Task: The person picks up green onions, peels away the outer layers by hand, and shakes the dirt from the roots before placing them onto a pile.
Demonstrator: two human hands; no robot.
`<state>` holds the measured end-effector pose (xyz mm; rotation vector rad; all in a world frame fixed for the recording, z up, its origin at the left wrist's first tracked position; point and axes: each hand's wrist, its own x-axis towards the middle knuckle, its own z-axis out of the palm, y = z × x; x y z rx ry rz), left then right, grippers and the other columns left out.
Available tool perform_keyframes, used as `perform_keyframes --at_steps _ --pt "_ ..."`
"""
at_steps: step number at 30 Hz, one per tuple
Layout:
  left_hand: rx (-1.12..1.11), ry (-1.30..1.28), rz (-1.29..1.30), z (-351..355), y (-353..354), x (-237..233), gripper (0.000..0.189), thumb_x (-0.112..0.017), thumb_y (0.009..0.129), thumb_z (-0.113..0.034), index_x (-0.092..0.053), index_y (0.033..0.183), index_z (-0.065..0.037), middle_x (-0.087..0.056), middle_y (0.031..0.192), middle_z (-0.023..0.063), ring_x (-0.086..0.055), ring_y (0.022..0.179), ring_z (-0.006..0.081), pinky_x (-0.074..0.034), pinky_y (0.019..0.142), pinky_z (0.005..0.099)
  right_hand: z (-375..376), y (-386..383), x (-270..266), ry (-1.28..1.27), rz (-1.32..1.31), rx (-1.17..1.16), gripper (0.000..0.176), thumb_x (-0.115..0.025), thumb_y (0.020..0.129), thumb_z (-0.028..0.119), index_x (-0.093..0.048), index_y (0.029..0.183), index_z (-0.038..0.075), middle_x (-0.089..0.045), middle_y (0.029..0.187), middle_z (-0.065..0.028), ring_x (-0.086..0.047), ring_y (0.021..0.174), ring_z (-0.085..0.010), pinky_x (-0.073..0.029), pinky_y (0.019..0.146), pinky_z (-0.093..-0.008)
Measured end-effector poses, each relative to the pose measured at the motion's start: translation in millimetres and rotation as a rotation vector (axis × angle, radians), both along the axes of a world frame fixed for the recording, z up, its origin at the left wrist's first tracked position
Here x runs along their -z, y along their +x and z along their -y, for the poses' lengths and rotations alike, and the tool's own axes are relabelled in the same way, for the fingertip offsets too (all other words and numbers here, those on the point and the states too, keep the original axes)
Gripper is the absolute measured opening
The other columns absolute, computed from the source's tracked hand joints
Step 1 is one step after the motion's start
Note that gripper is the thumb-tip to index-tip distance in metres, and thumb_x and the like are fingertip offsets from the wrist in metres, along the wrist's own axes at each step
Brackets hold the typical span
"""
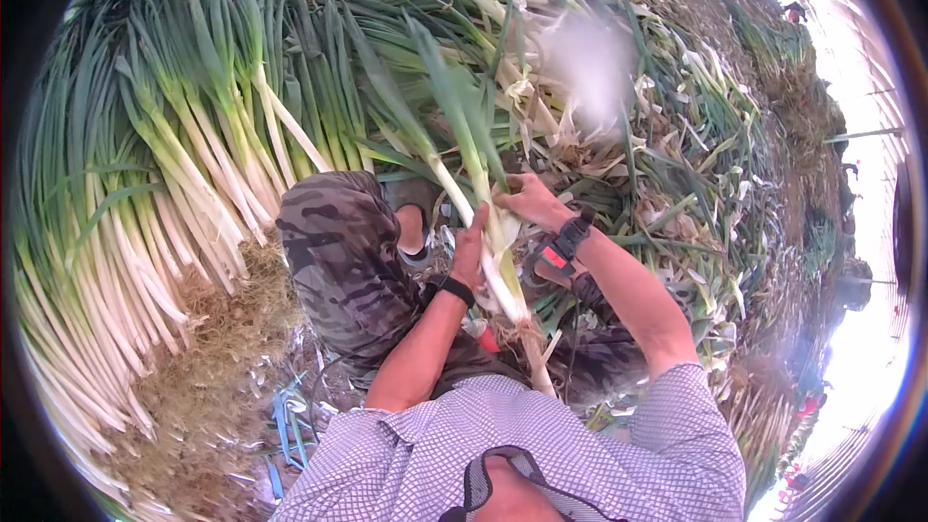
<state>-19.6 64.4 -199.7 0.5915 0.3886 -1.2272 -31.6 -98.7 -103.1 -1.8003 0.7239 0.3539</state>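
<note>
Two long green onions (497,275) lie across my lap, white stalks and roots toward my body, green tops pointing away. My left hand (471,249) is wrapped round their stalks about midway. Just to the right, my right hand (532,201) has its fingers closed on a pale outer leaf (505,224) loosened from the stalk. Both wrists wear black bands, and the right one carries a device with a red patch. Part of the fingers on each hand is hidden by the stalks.
At the left a large row of green onions (179,174) lies side by side, with roots (217,358) facing me. A heap of stripped leaves and peelings (667,184) covers the ground at the right. Blue strips (288,420) lie beside my left knee. Distant people are along the right edge.
</note>
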Motion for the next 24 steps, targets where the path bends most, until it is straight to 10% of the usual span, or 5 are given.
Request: perform_keyframes --at_steps 6,11,16,19,24 --pt "-0.062 0.036 0.148 6 17 -12 0.029 -0.065 0.090 -0.031 -0.062 0.098 -0.004 -0.067 0.079 0.0081 -0.066 0.067 0.0186 -0.058 0.063 0.0321 -13 -70 -42 0.023 0.096 -0.141 0.032 -0.067 0.085 0.018 -0.067 0.109 -0.003 -0.067 0.086 -0.0040 -0.060 0.078 -0.0100 -0.050 0.074 -0.0269" --pt "-0.017 -0.028 0.049 4 45 -8 0.029 -0.065 0.091 -0.037 -0.058 0.094 -0.009 -0.065 0.081 0.0075 -0.067 0.067 0.0288 -0.060 0.064 0.0449 8 -185 -135 0.067 0.169 0.202 0.020 -0.072 0.087 0.013 -0.067 0.104 0.005 -0.062 0.088 0.0000 -0.059 0.076 -0.0094 -0.050 0.070 -0.0252" --pt "0.000 0.051 0.106 12 77 -2 0.029 -0.061 0.096 -0.039 -0.054 0.095 -0.012 -0.064 0.082 0.0057 -0.066 0.069 0.0298 -0.060 0.067 0.0457 83 -342 -244 -0.549 0.047 0.870 0.023 -0.069 0.092 0.019 -0.067 0.108 0.003 -0.069 0.102 -0.0067 -0.062 0.087 -0.0134 -0.050 0.077 -0.0293" --pt "0.021 -0.071 0.101 27 85 -7 0.029 -0.061 0.096 -0.039 -0.056 0.095 -0.010 -0.063 0.080 0.0064 -0.065 0.069 0.0290 -0.059 0.066 0.0434 111 -437 -224 -1.338 -0.017 0.544 0.038 -0.071 0.090 0.017 -0.059 0.119 -0.005 -0.068 0.109 -0.0108 -0.065 0.091 -0.0164 -0.054 0.081 -0.0331" --pt "0.016 -0.115 0.169 43 89 -46 0.034 -0.062 0.096 -0.039 -0.058 0.090 -0.006 -0.063 0.078 0.0086 -0.065 0.075 0.0293 -0.056 0.070 0.0418 -76 -290 -197 -0.212 0.086 0.234 0.057 -0.071 0.089 0.013 -0.044 0.140 0.009 -0.052 0.131 -0.0158 -0.057 0.114 -0.0224 -0.056 0.085 -0.0338"
